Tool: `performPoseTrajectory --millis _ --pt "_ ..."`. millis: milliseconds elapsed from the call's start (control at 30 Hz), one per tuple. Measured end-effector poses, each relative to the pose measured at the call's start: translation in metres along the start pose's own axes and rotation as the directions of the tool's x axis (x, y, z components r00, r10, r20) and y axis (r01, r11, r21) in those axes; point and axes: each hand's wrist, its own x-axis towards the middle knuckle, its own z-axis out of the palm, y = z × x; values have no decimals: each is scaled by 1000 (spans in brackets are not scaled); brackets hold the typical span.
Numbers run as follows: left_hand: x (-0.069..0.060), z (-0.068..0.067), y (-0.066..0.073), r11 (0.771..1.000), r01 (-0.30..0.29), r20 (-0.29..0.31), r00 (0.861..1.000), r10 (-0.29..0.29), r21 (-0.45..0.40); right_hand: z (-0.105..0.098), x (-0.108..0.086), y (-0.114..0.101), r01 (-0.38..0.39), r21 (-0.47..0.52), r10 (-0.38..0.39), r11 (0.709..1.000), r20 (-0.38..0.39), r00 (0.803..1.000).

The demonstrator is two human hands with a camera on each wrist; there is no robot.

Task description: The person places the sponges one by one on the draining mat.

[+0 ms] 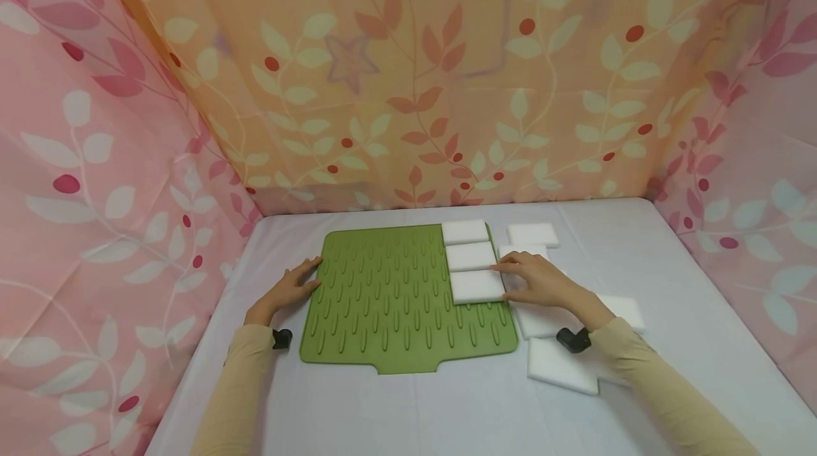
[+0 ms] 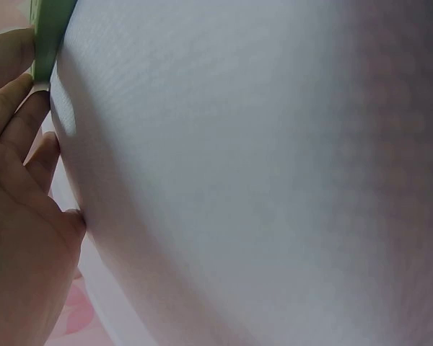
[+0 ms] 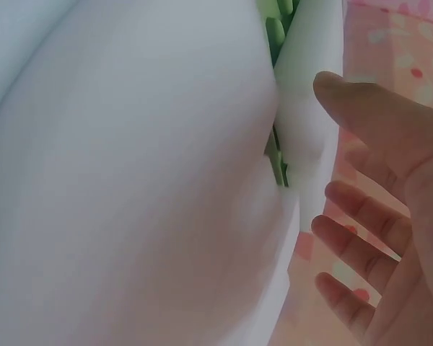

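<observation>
White block point(image 1: 476, 286) just left of your right hand point(image 1: 537, 281), long axis across the frame

Lowest of three in a column, right of centre in the frame; the middle block point(image 1: 471, 257) and top block point(image 1: 464, 232) sit above it. All three are on the right part of the green mat point(image 1: 376, 314), long sides left-right. The mat's raised ridges run up-down, so your block lies crosswise to them.

Your right hand is clearly nearer: index tip by the seam with the middle block, thumb tip by the lower right corner. Fingers extended and spread, not wrapped round anything; firm contact or not, can't tell.

Your left hand point(image 1: 290, 291) is well apart from the block, across the mat, left of centre. Fingers straight-ish, relaxed, tips at the mat's left edge, no grasp on it. From there the block lies to the right.

More loose white blocks point(image 1: 562, 365) lie right of the mat, some partly hidden under your right hand and forearm.
</observation>
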Motion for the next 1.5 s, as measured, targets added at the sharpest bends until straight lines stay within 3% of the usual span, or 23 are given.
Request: performPoseTrajectory --millis 533,733,1200,1500 --pt "0 0 -2 1000 -5 -1 1000 5 -2 -15 -33 21 -52 -11 51 999 -66 996" --pt "-1 0 0 1000 0 9 1000 0 -5 -21 -47 29 -105 -3 105 994 -64 992" --pt "-1 1 2 1000 2 11 1000 -2 9 -27 -88 44 -206 40 209 978 -105 972" --pt "-3 0 4 1000 6 5 1000 -6 -8 -27 -109 47 -227 46 232 973 -152 961"
